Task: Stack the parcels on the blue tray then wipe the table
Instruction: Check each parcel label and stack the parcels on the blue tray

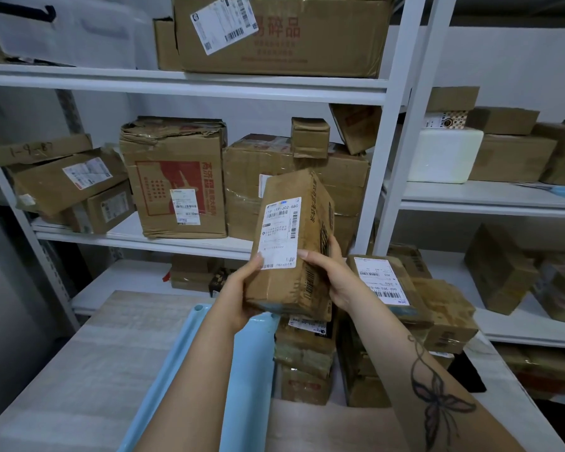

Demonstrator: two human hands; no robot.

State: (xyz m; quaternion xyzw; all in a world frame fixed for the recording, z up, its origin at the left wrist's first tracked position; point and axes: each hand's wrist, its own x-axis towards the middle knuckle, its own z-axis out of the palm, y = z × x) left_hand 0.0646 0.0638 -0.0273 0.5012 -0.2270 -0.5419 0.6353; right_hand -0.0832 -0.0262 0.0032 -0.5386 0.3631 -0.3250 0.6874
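Observation:
Both my hands hold up one brown cardboard parcel (291, 246) with a white shipping label facing me. My left hand (242, 295) grips its lower left corner, and my right hand (335, 277) clasps its lower right side. The parcel hangs tilted above the far end of the light blue tray (183, 363), which lies on the pale wood-grain table (88, 360). Right of the tray sits a pile of several more taped parcels (307, 363), one with a white label (380, 282) on top. My forearms hide part of the tray.
White metal shelving (183, 88) filled with cardboard boxes stands just behind the table and to the right. A white foam box (444, 154) rests on the right shelf. A dark object (470, 373) lies at the table's right edge.

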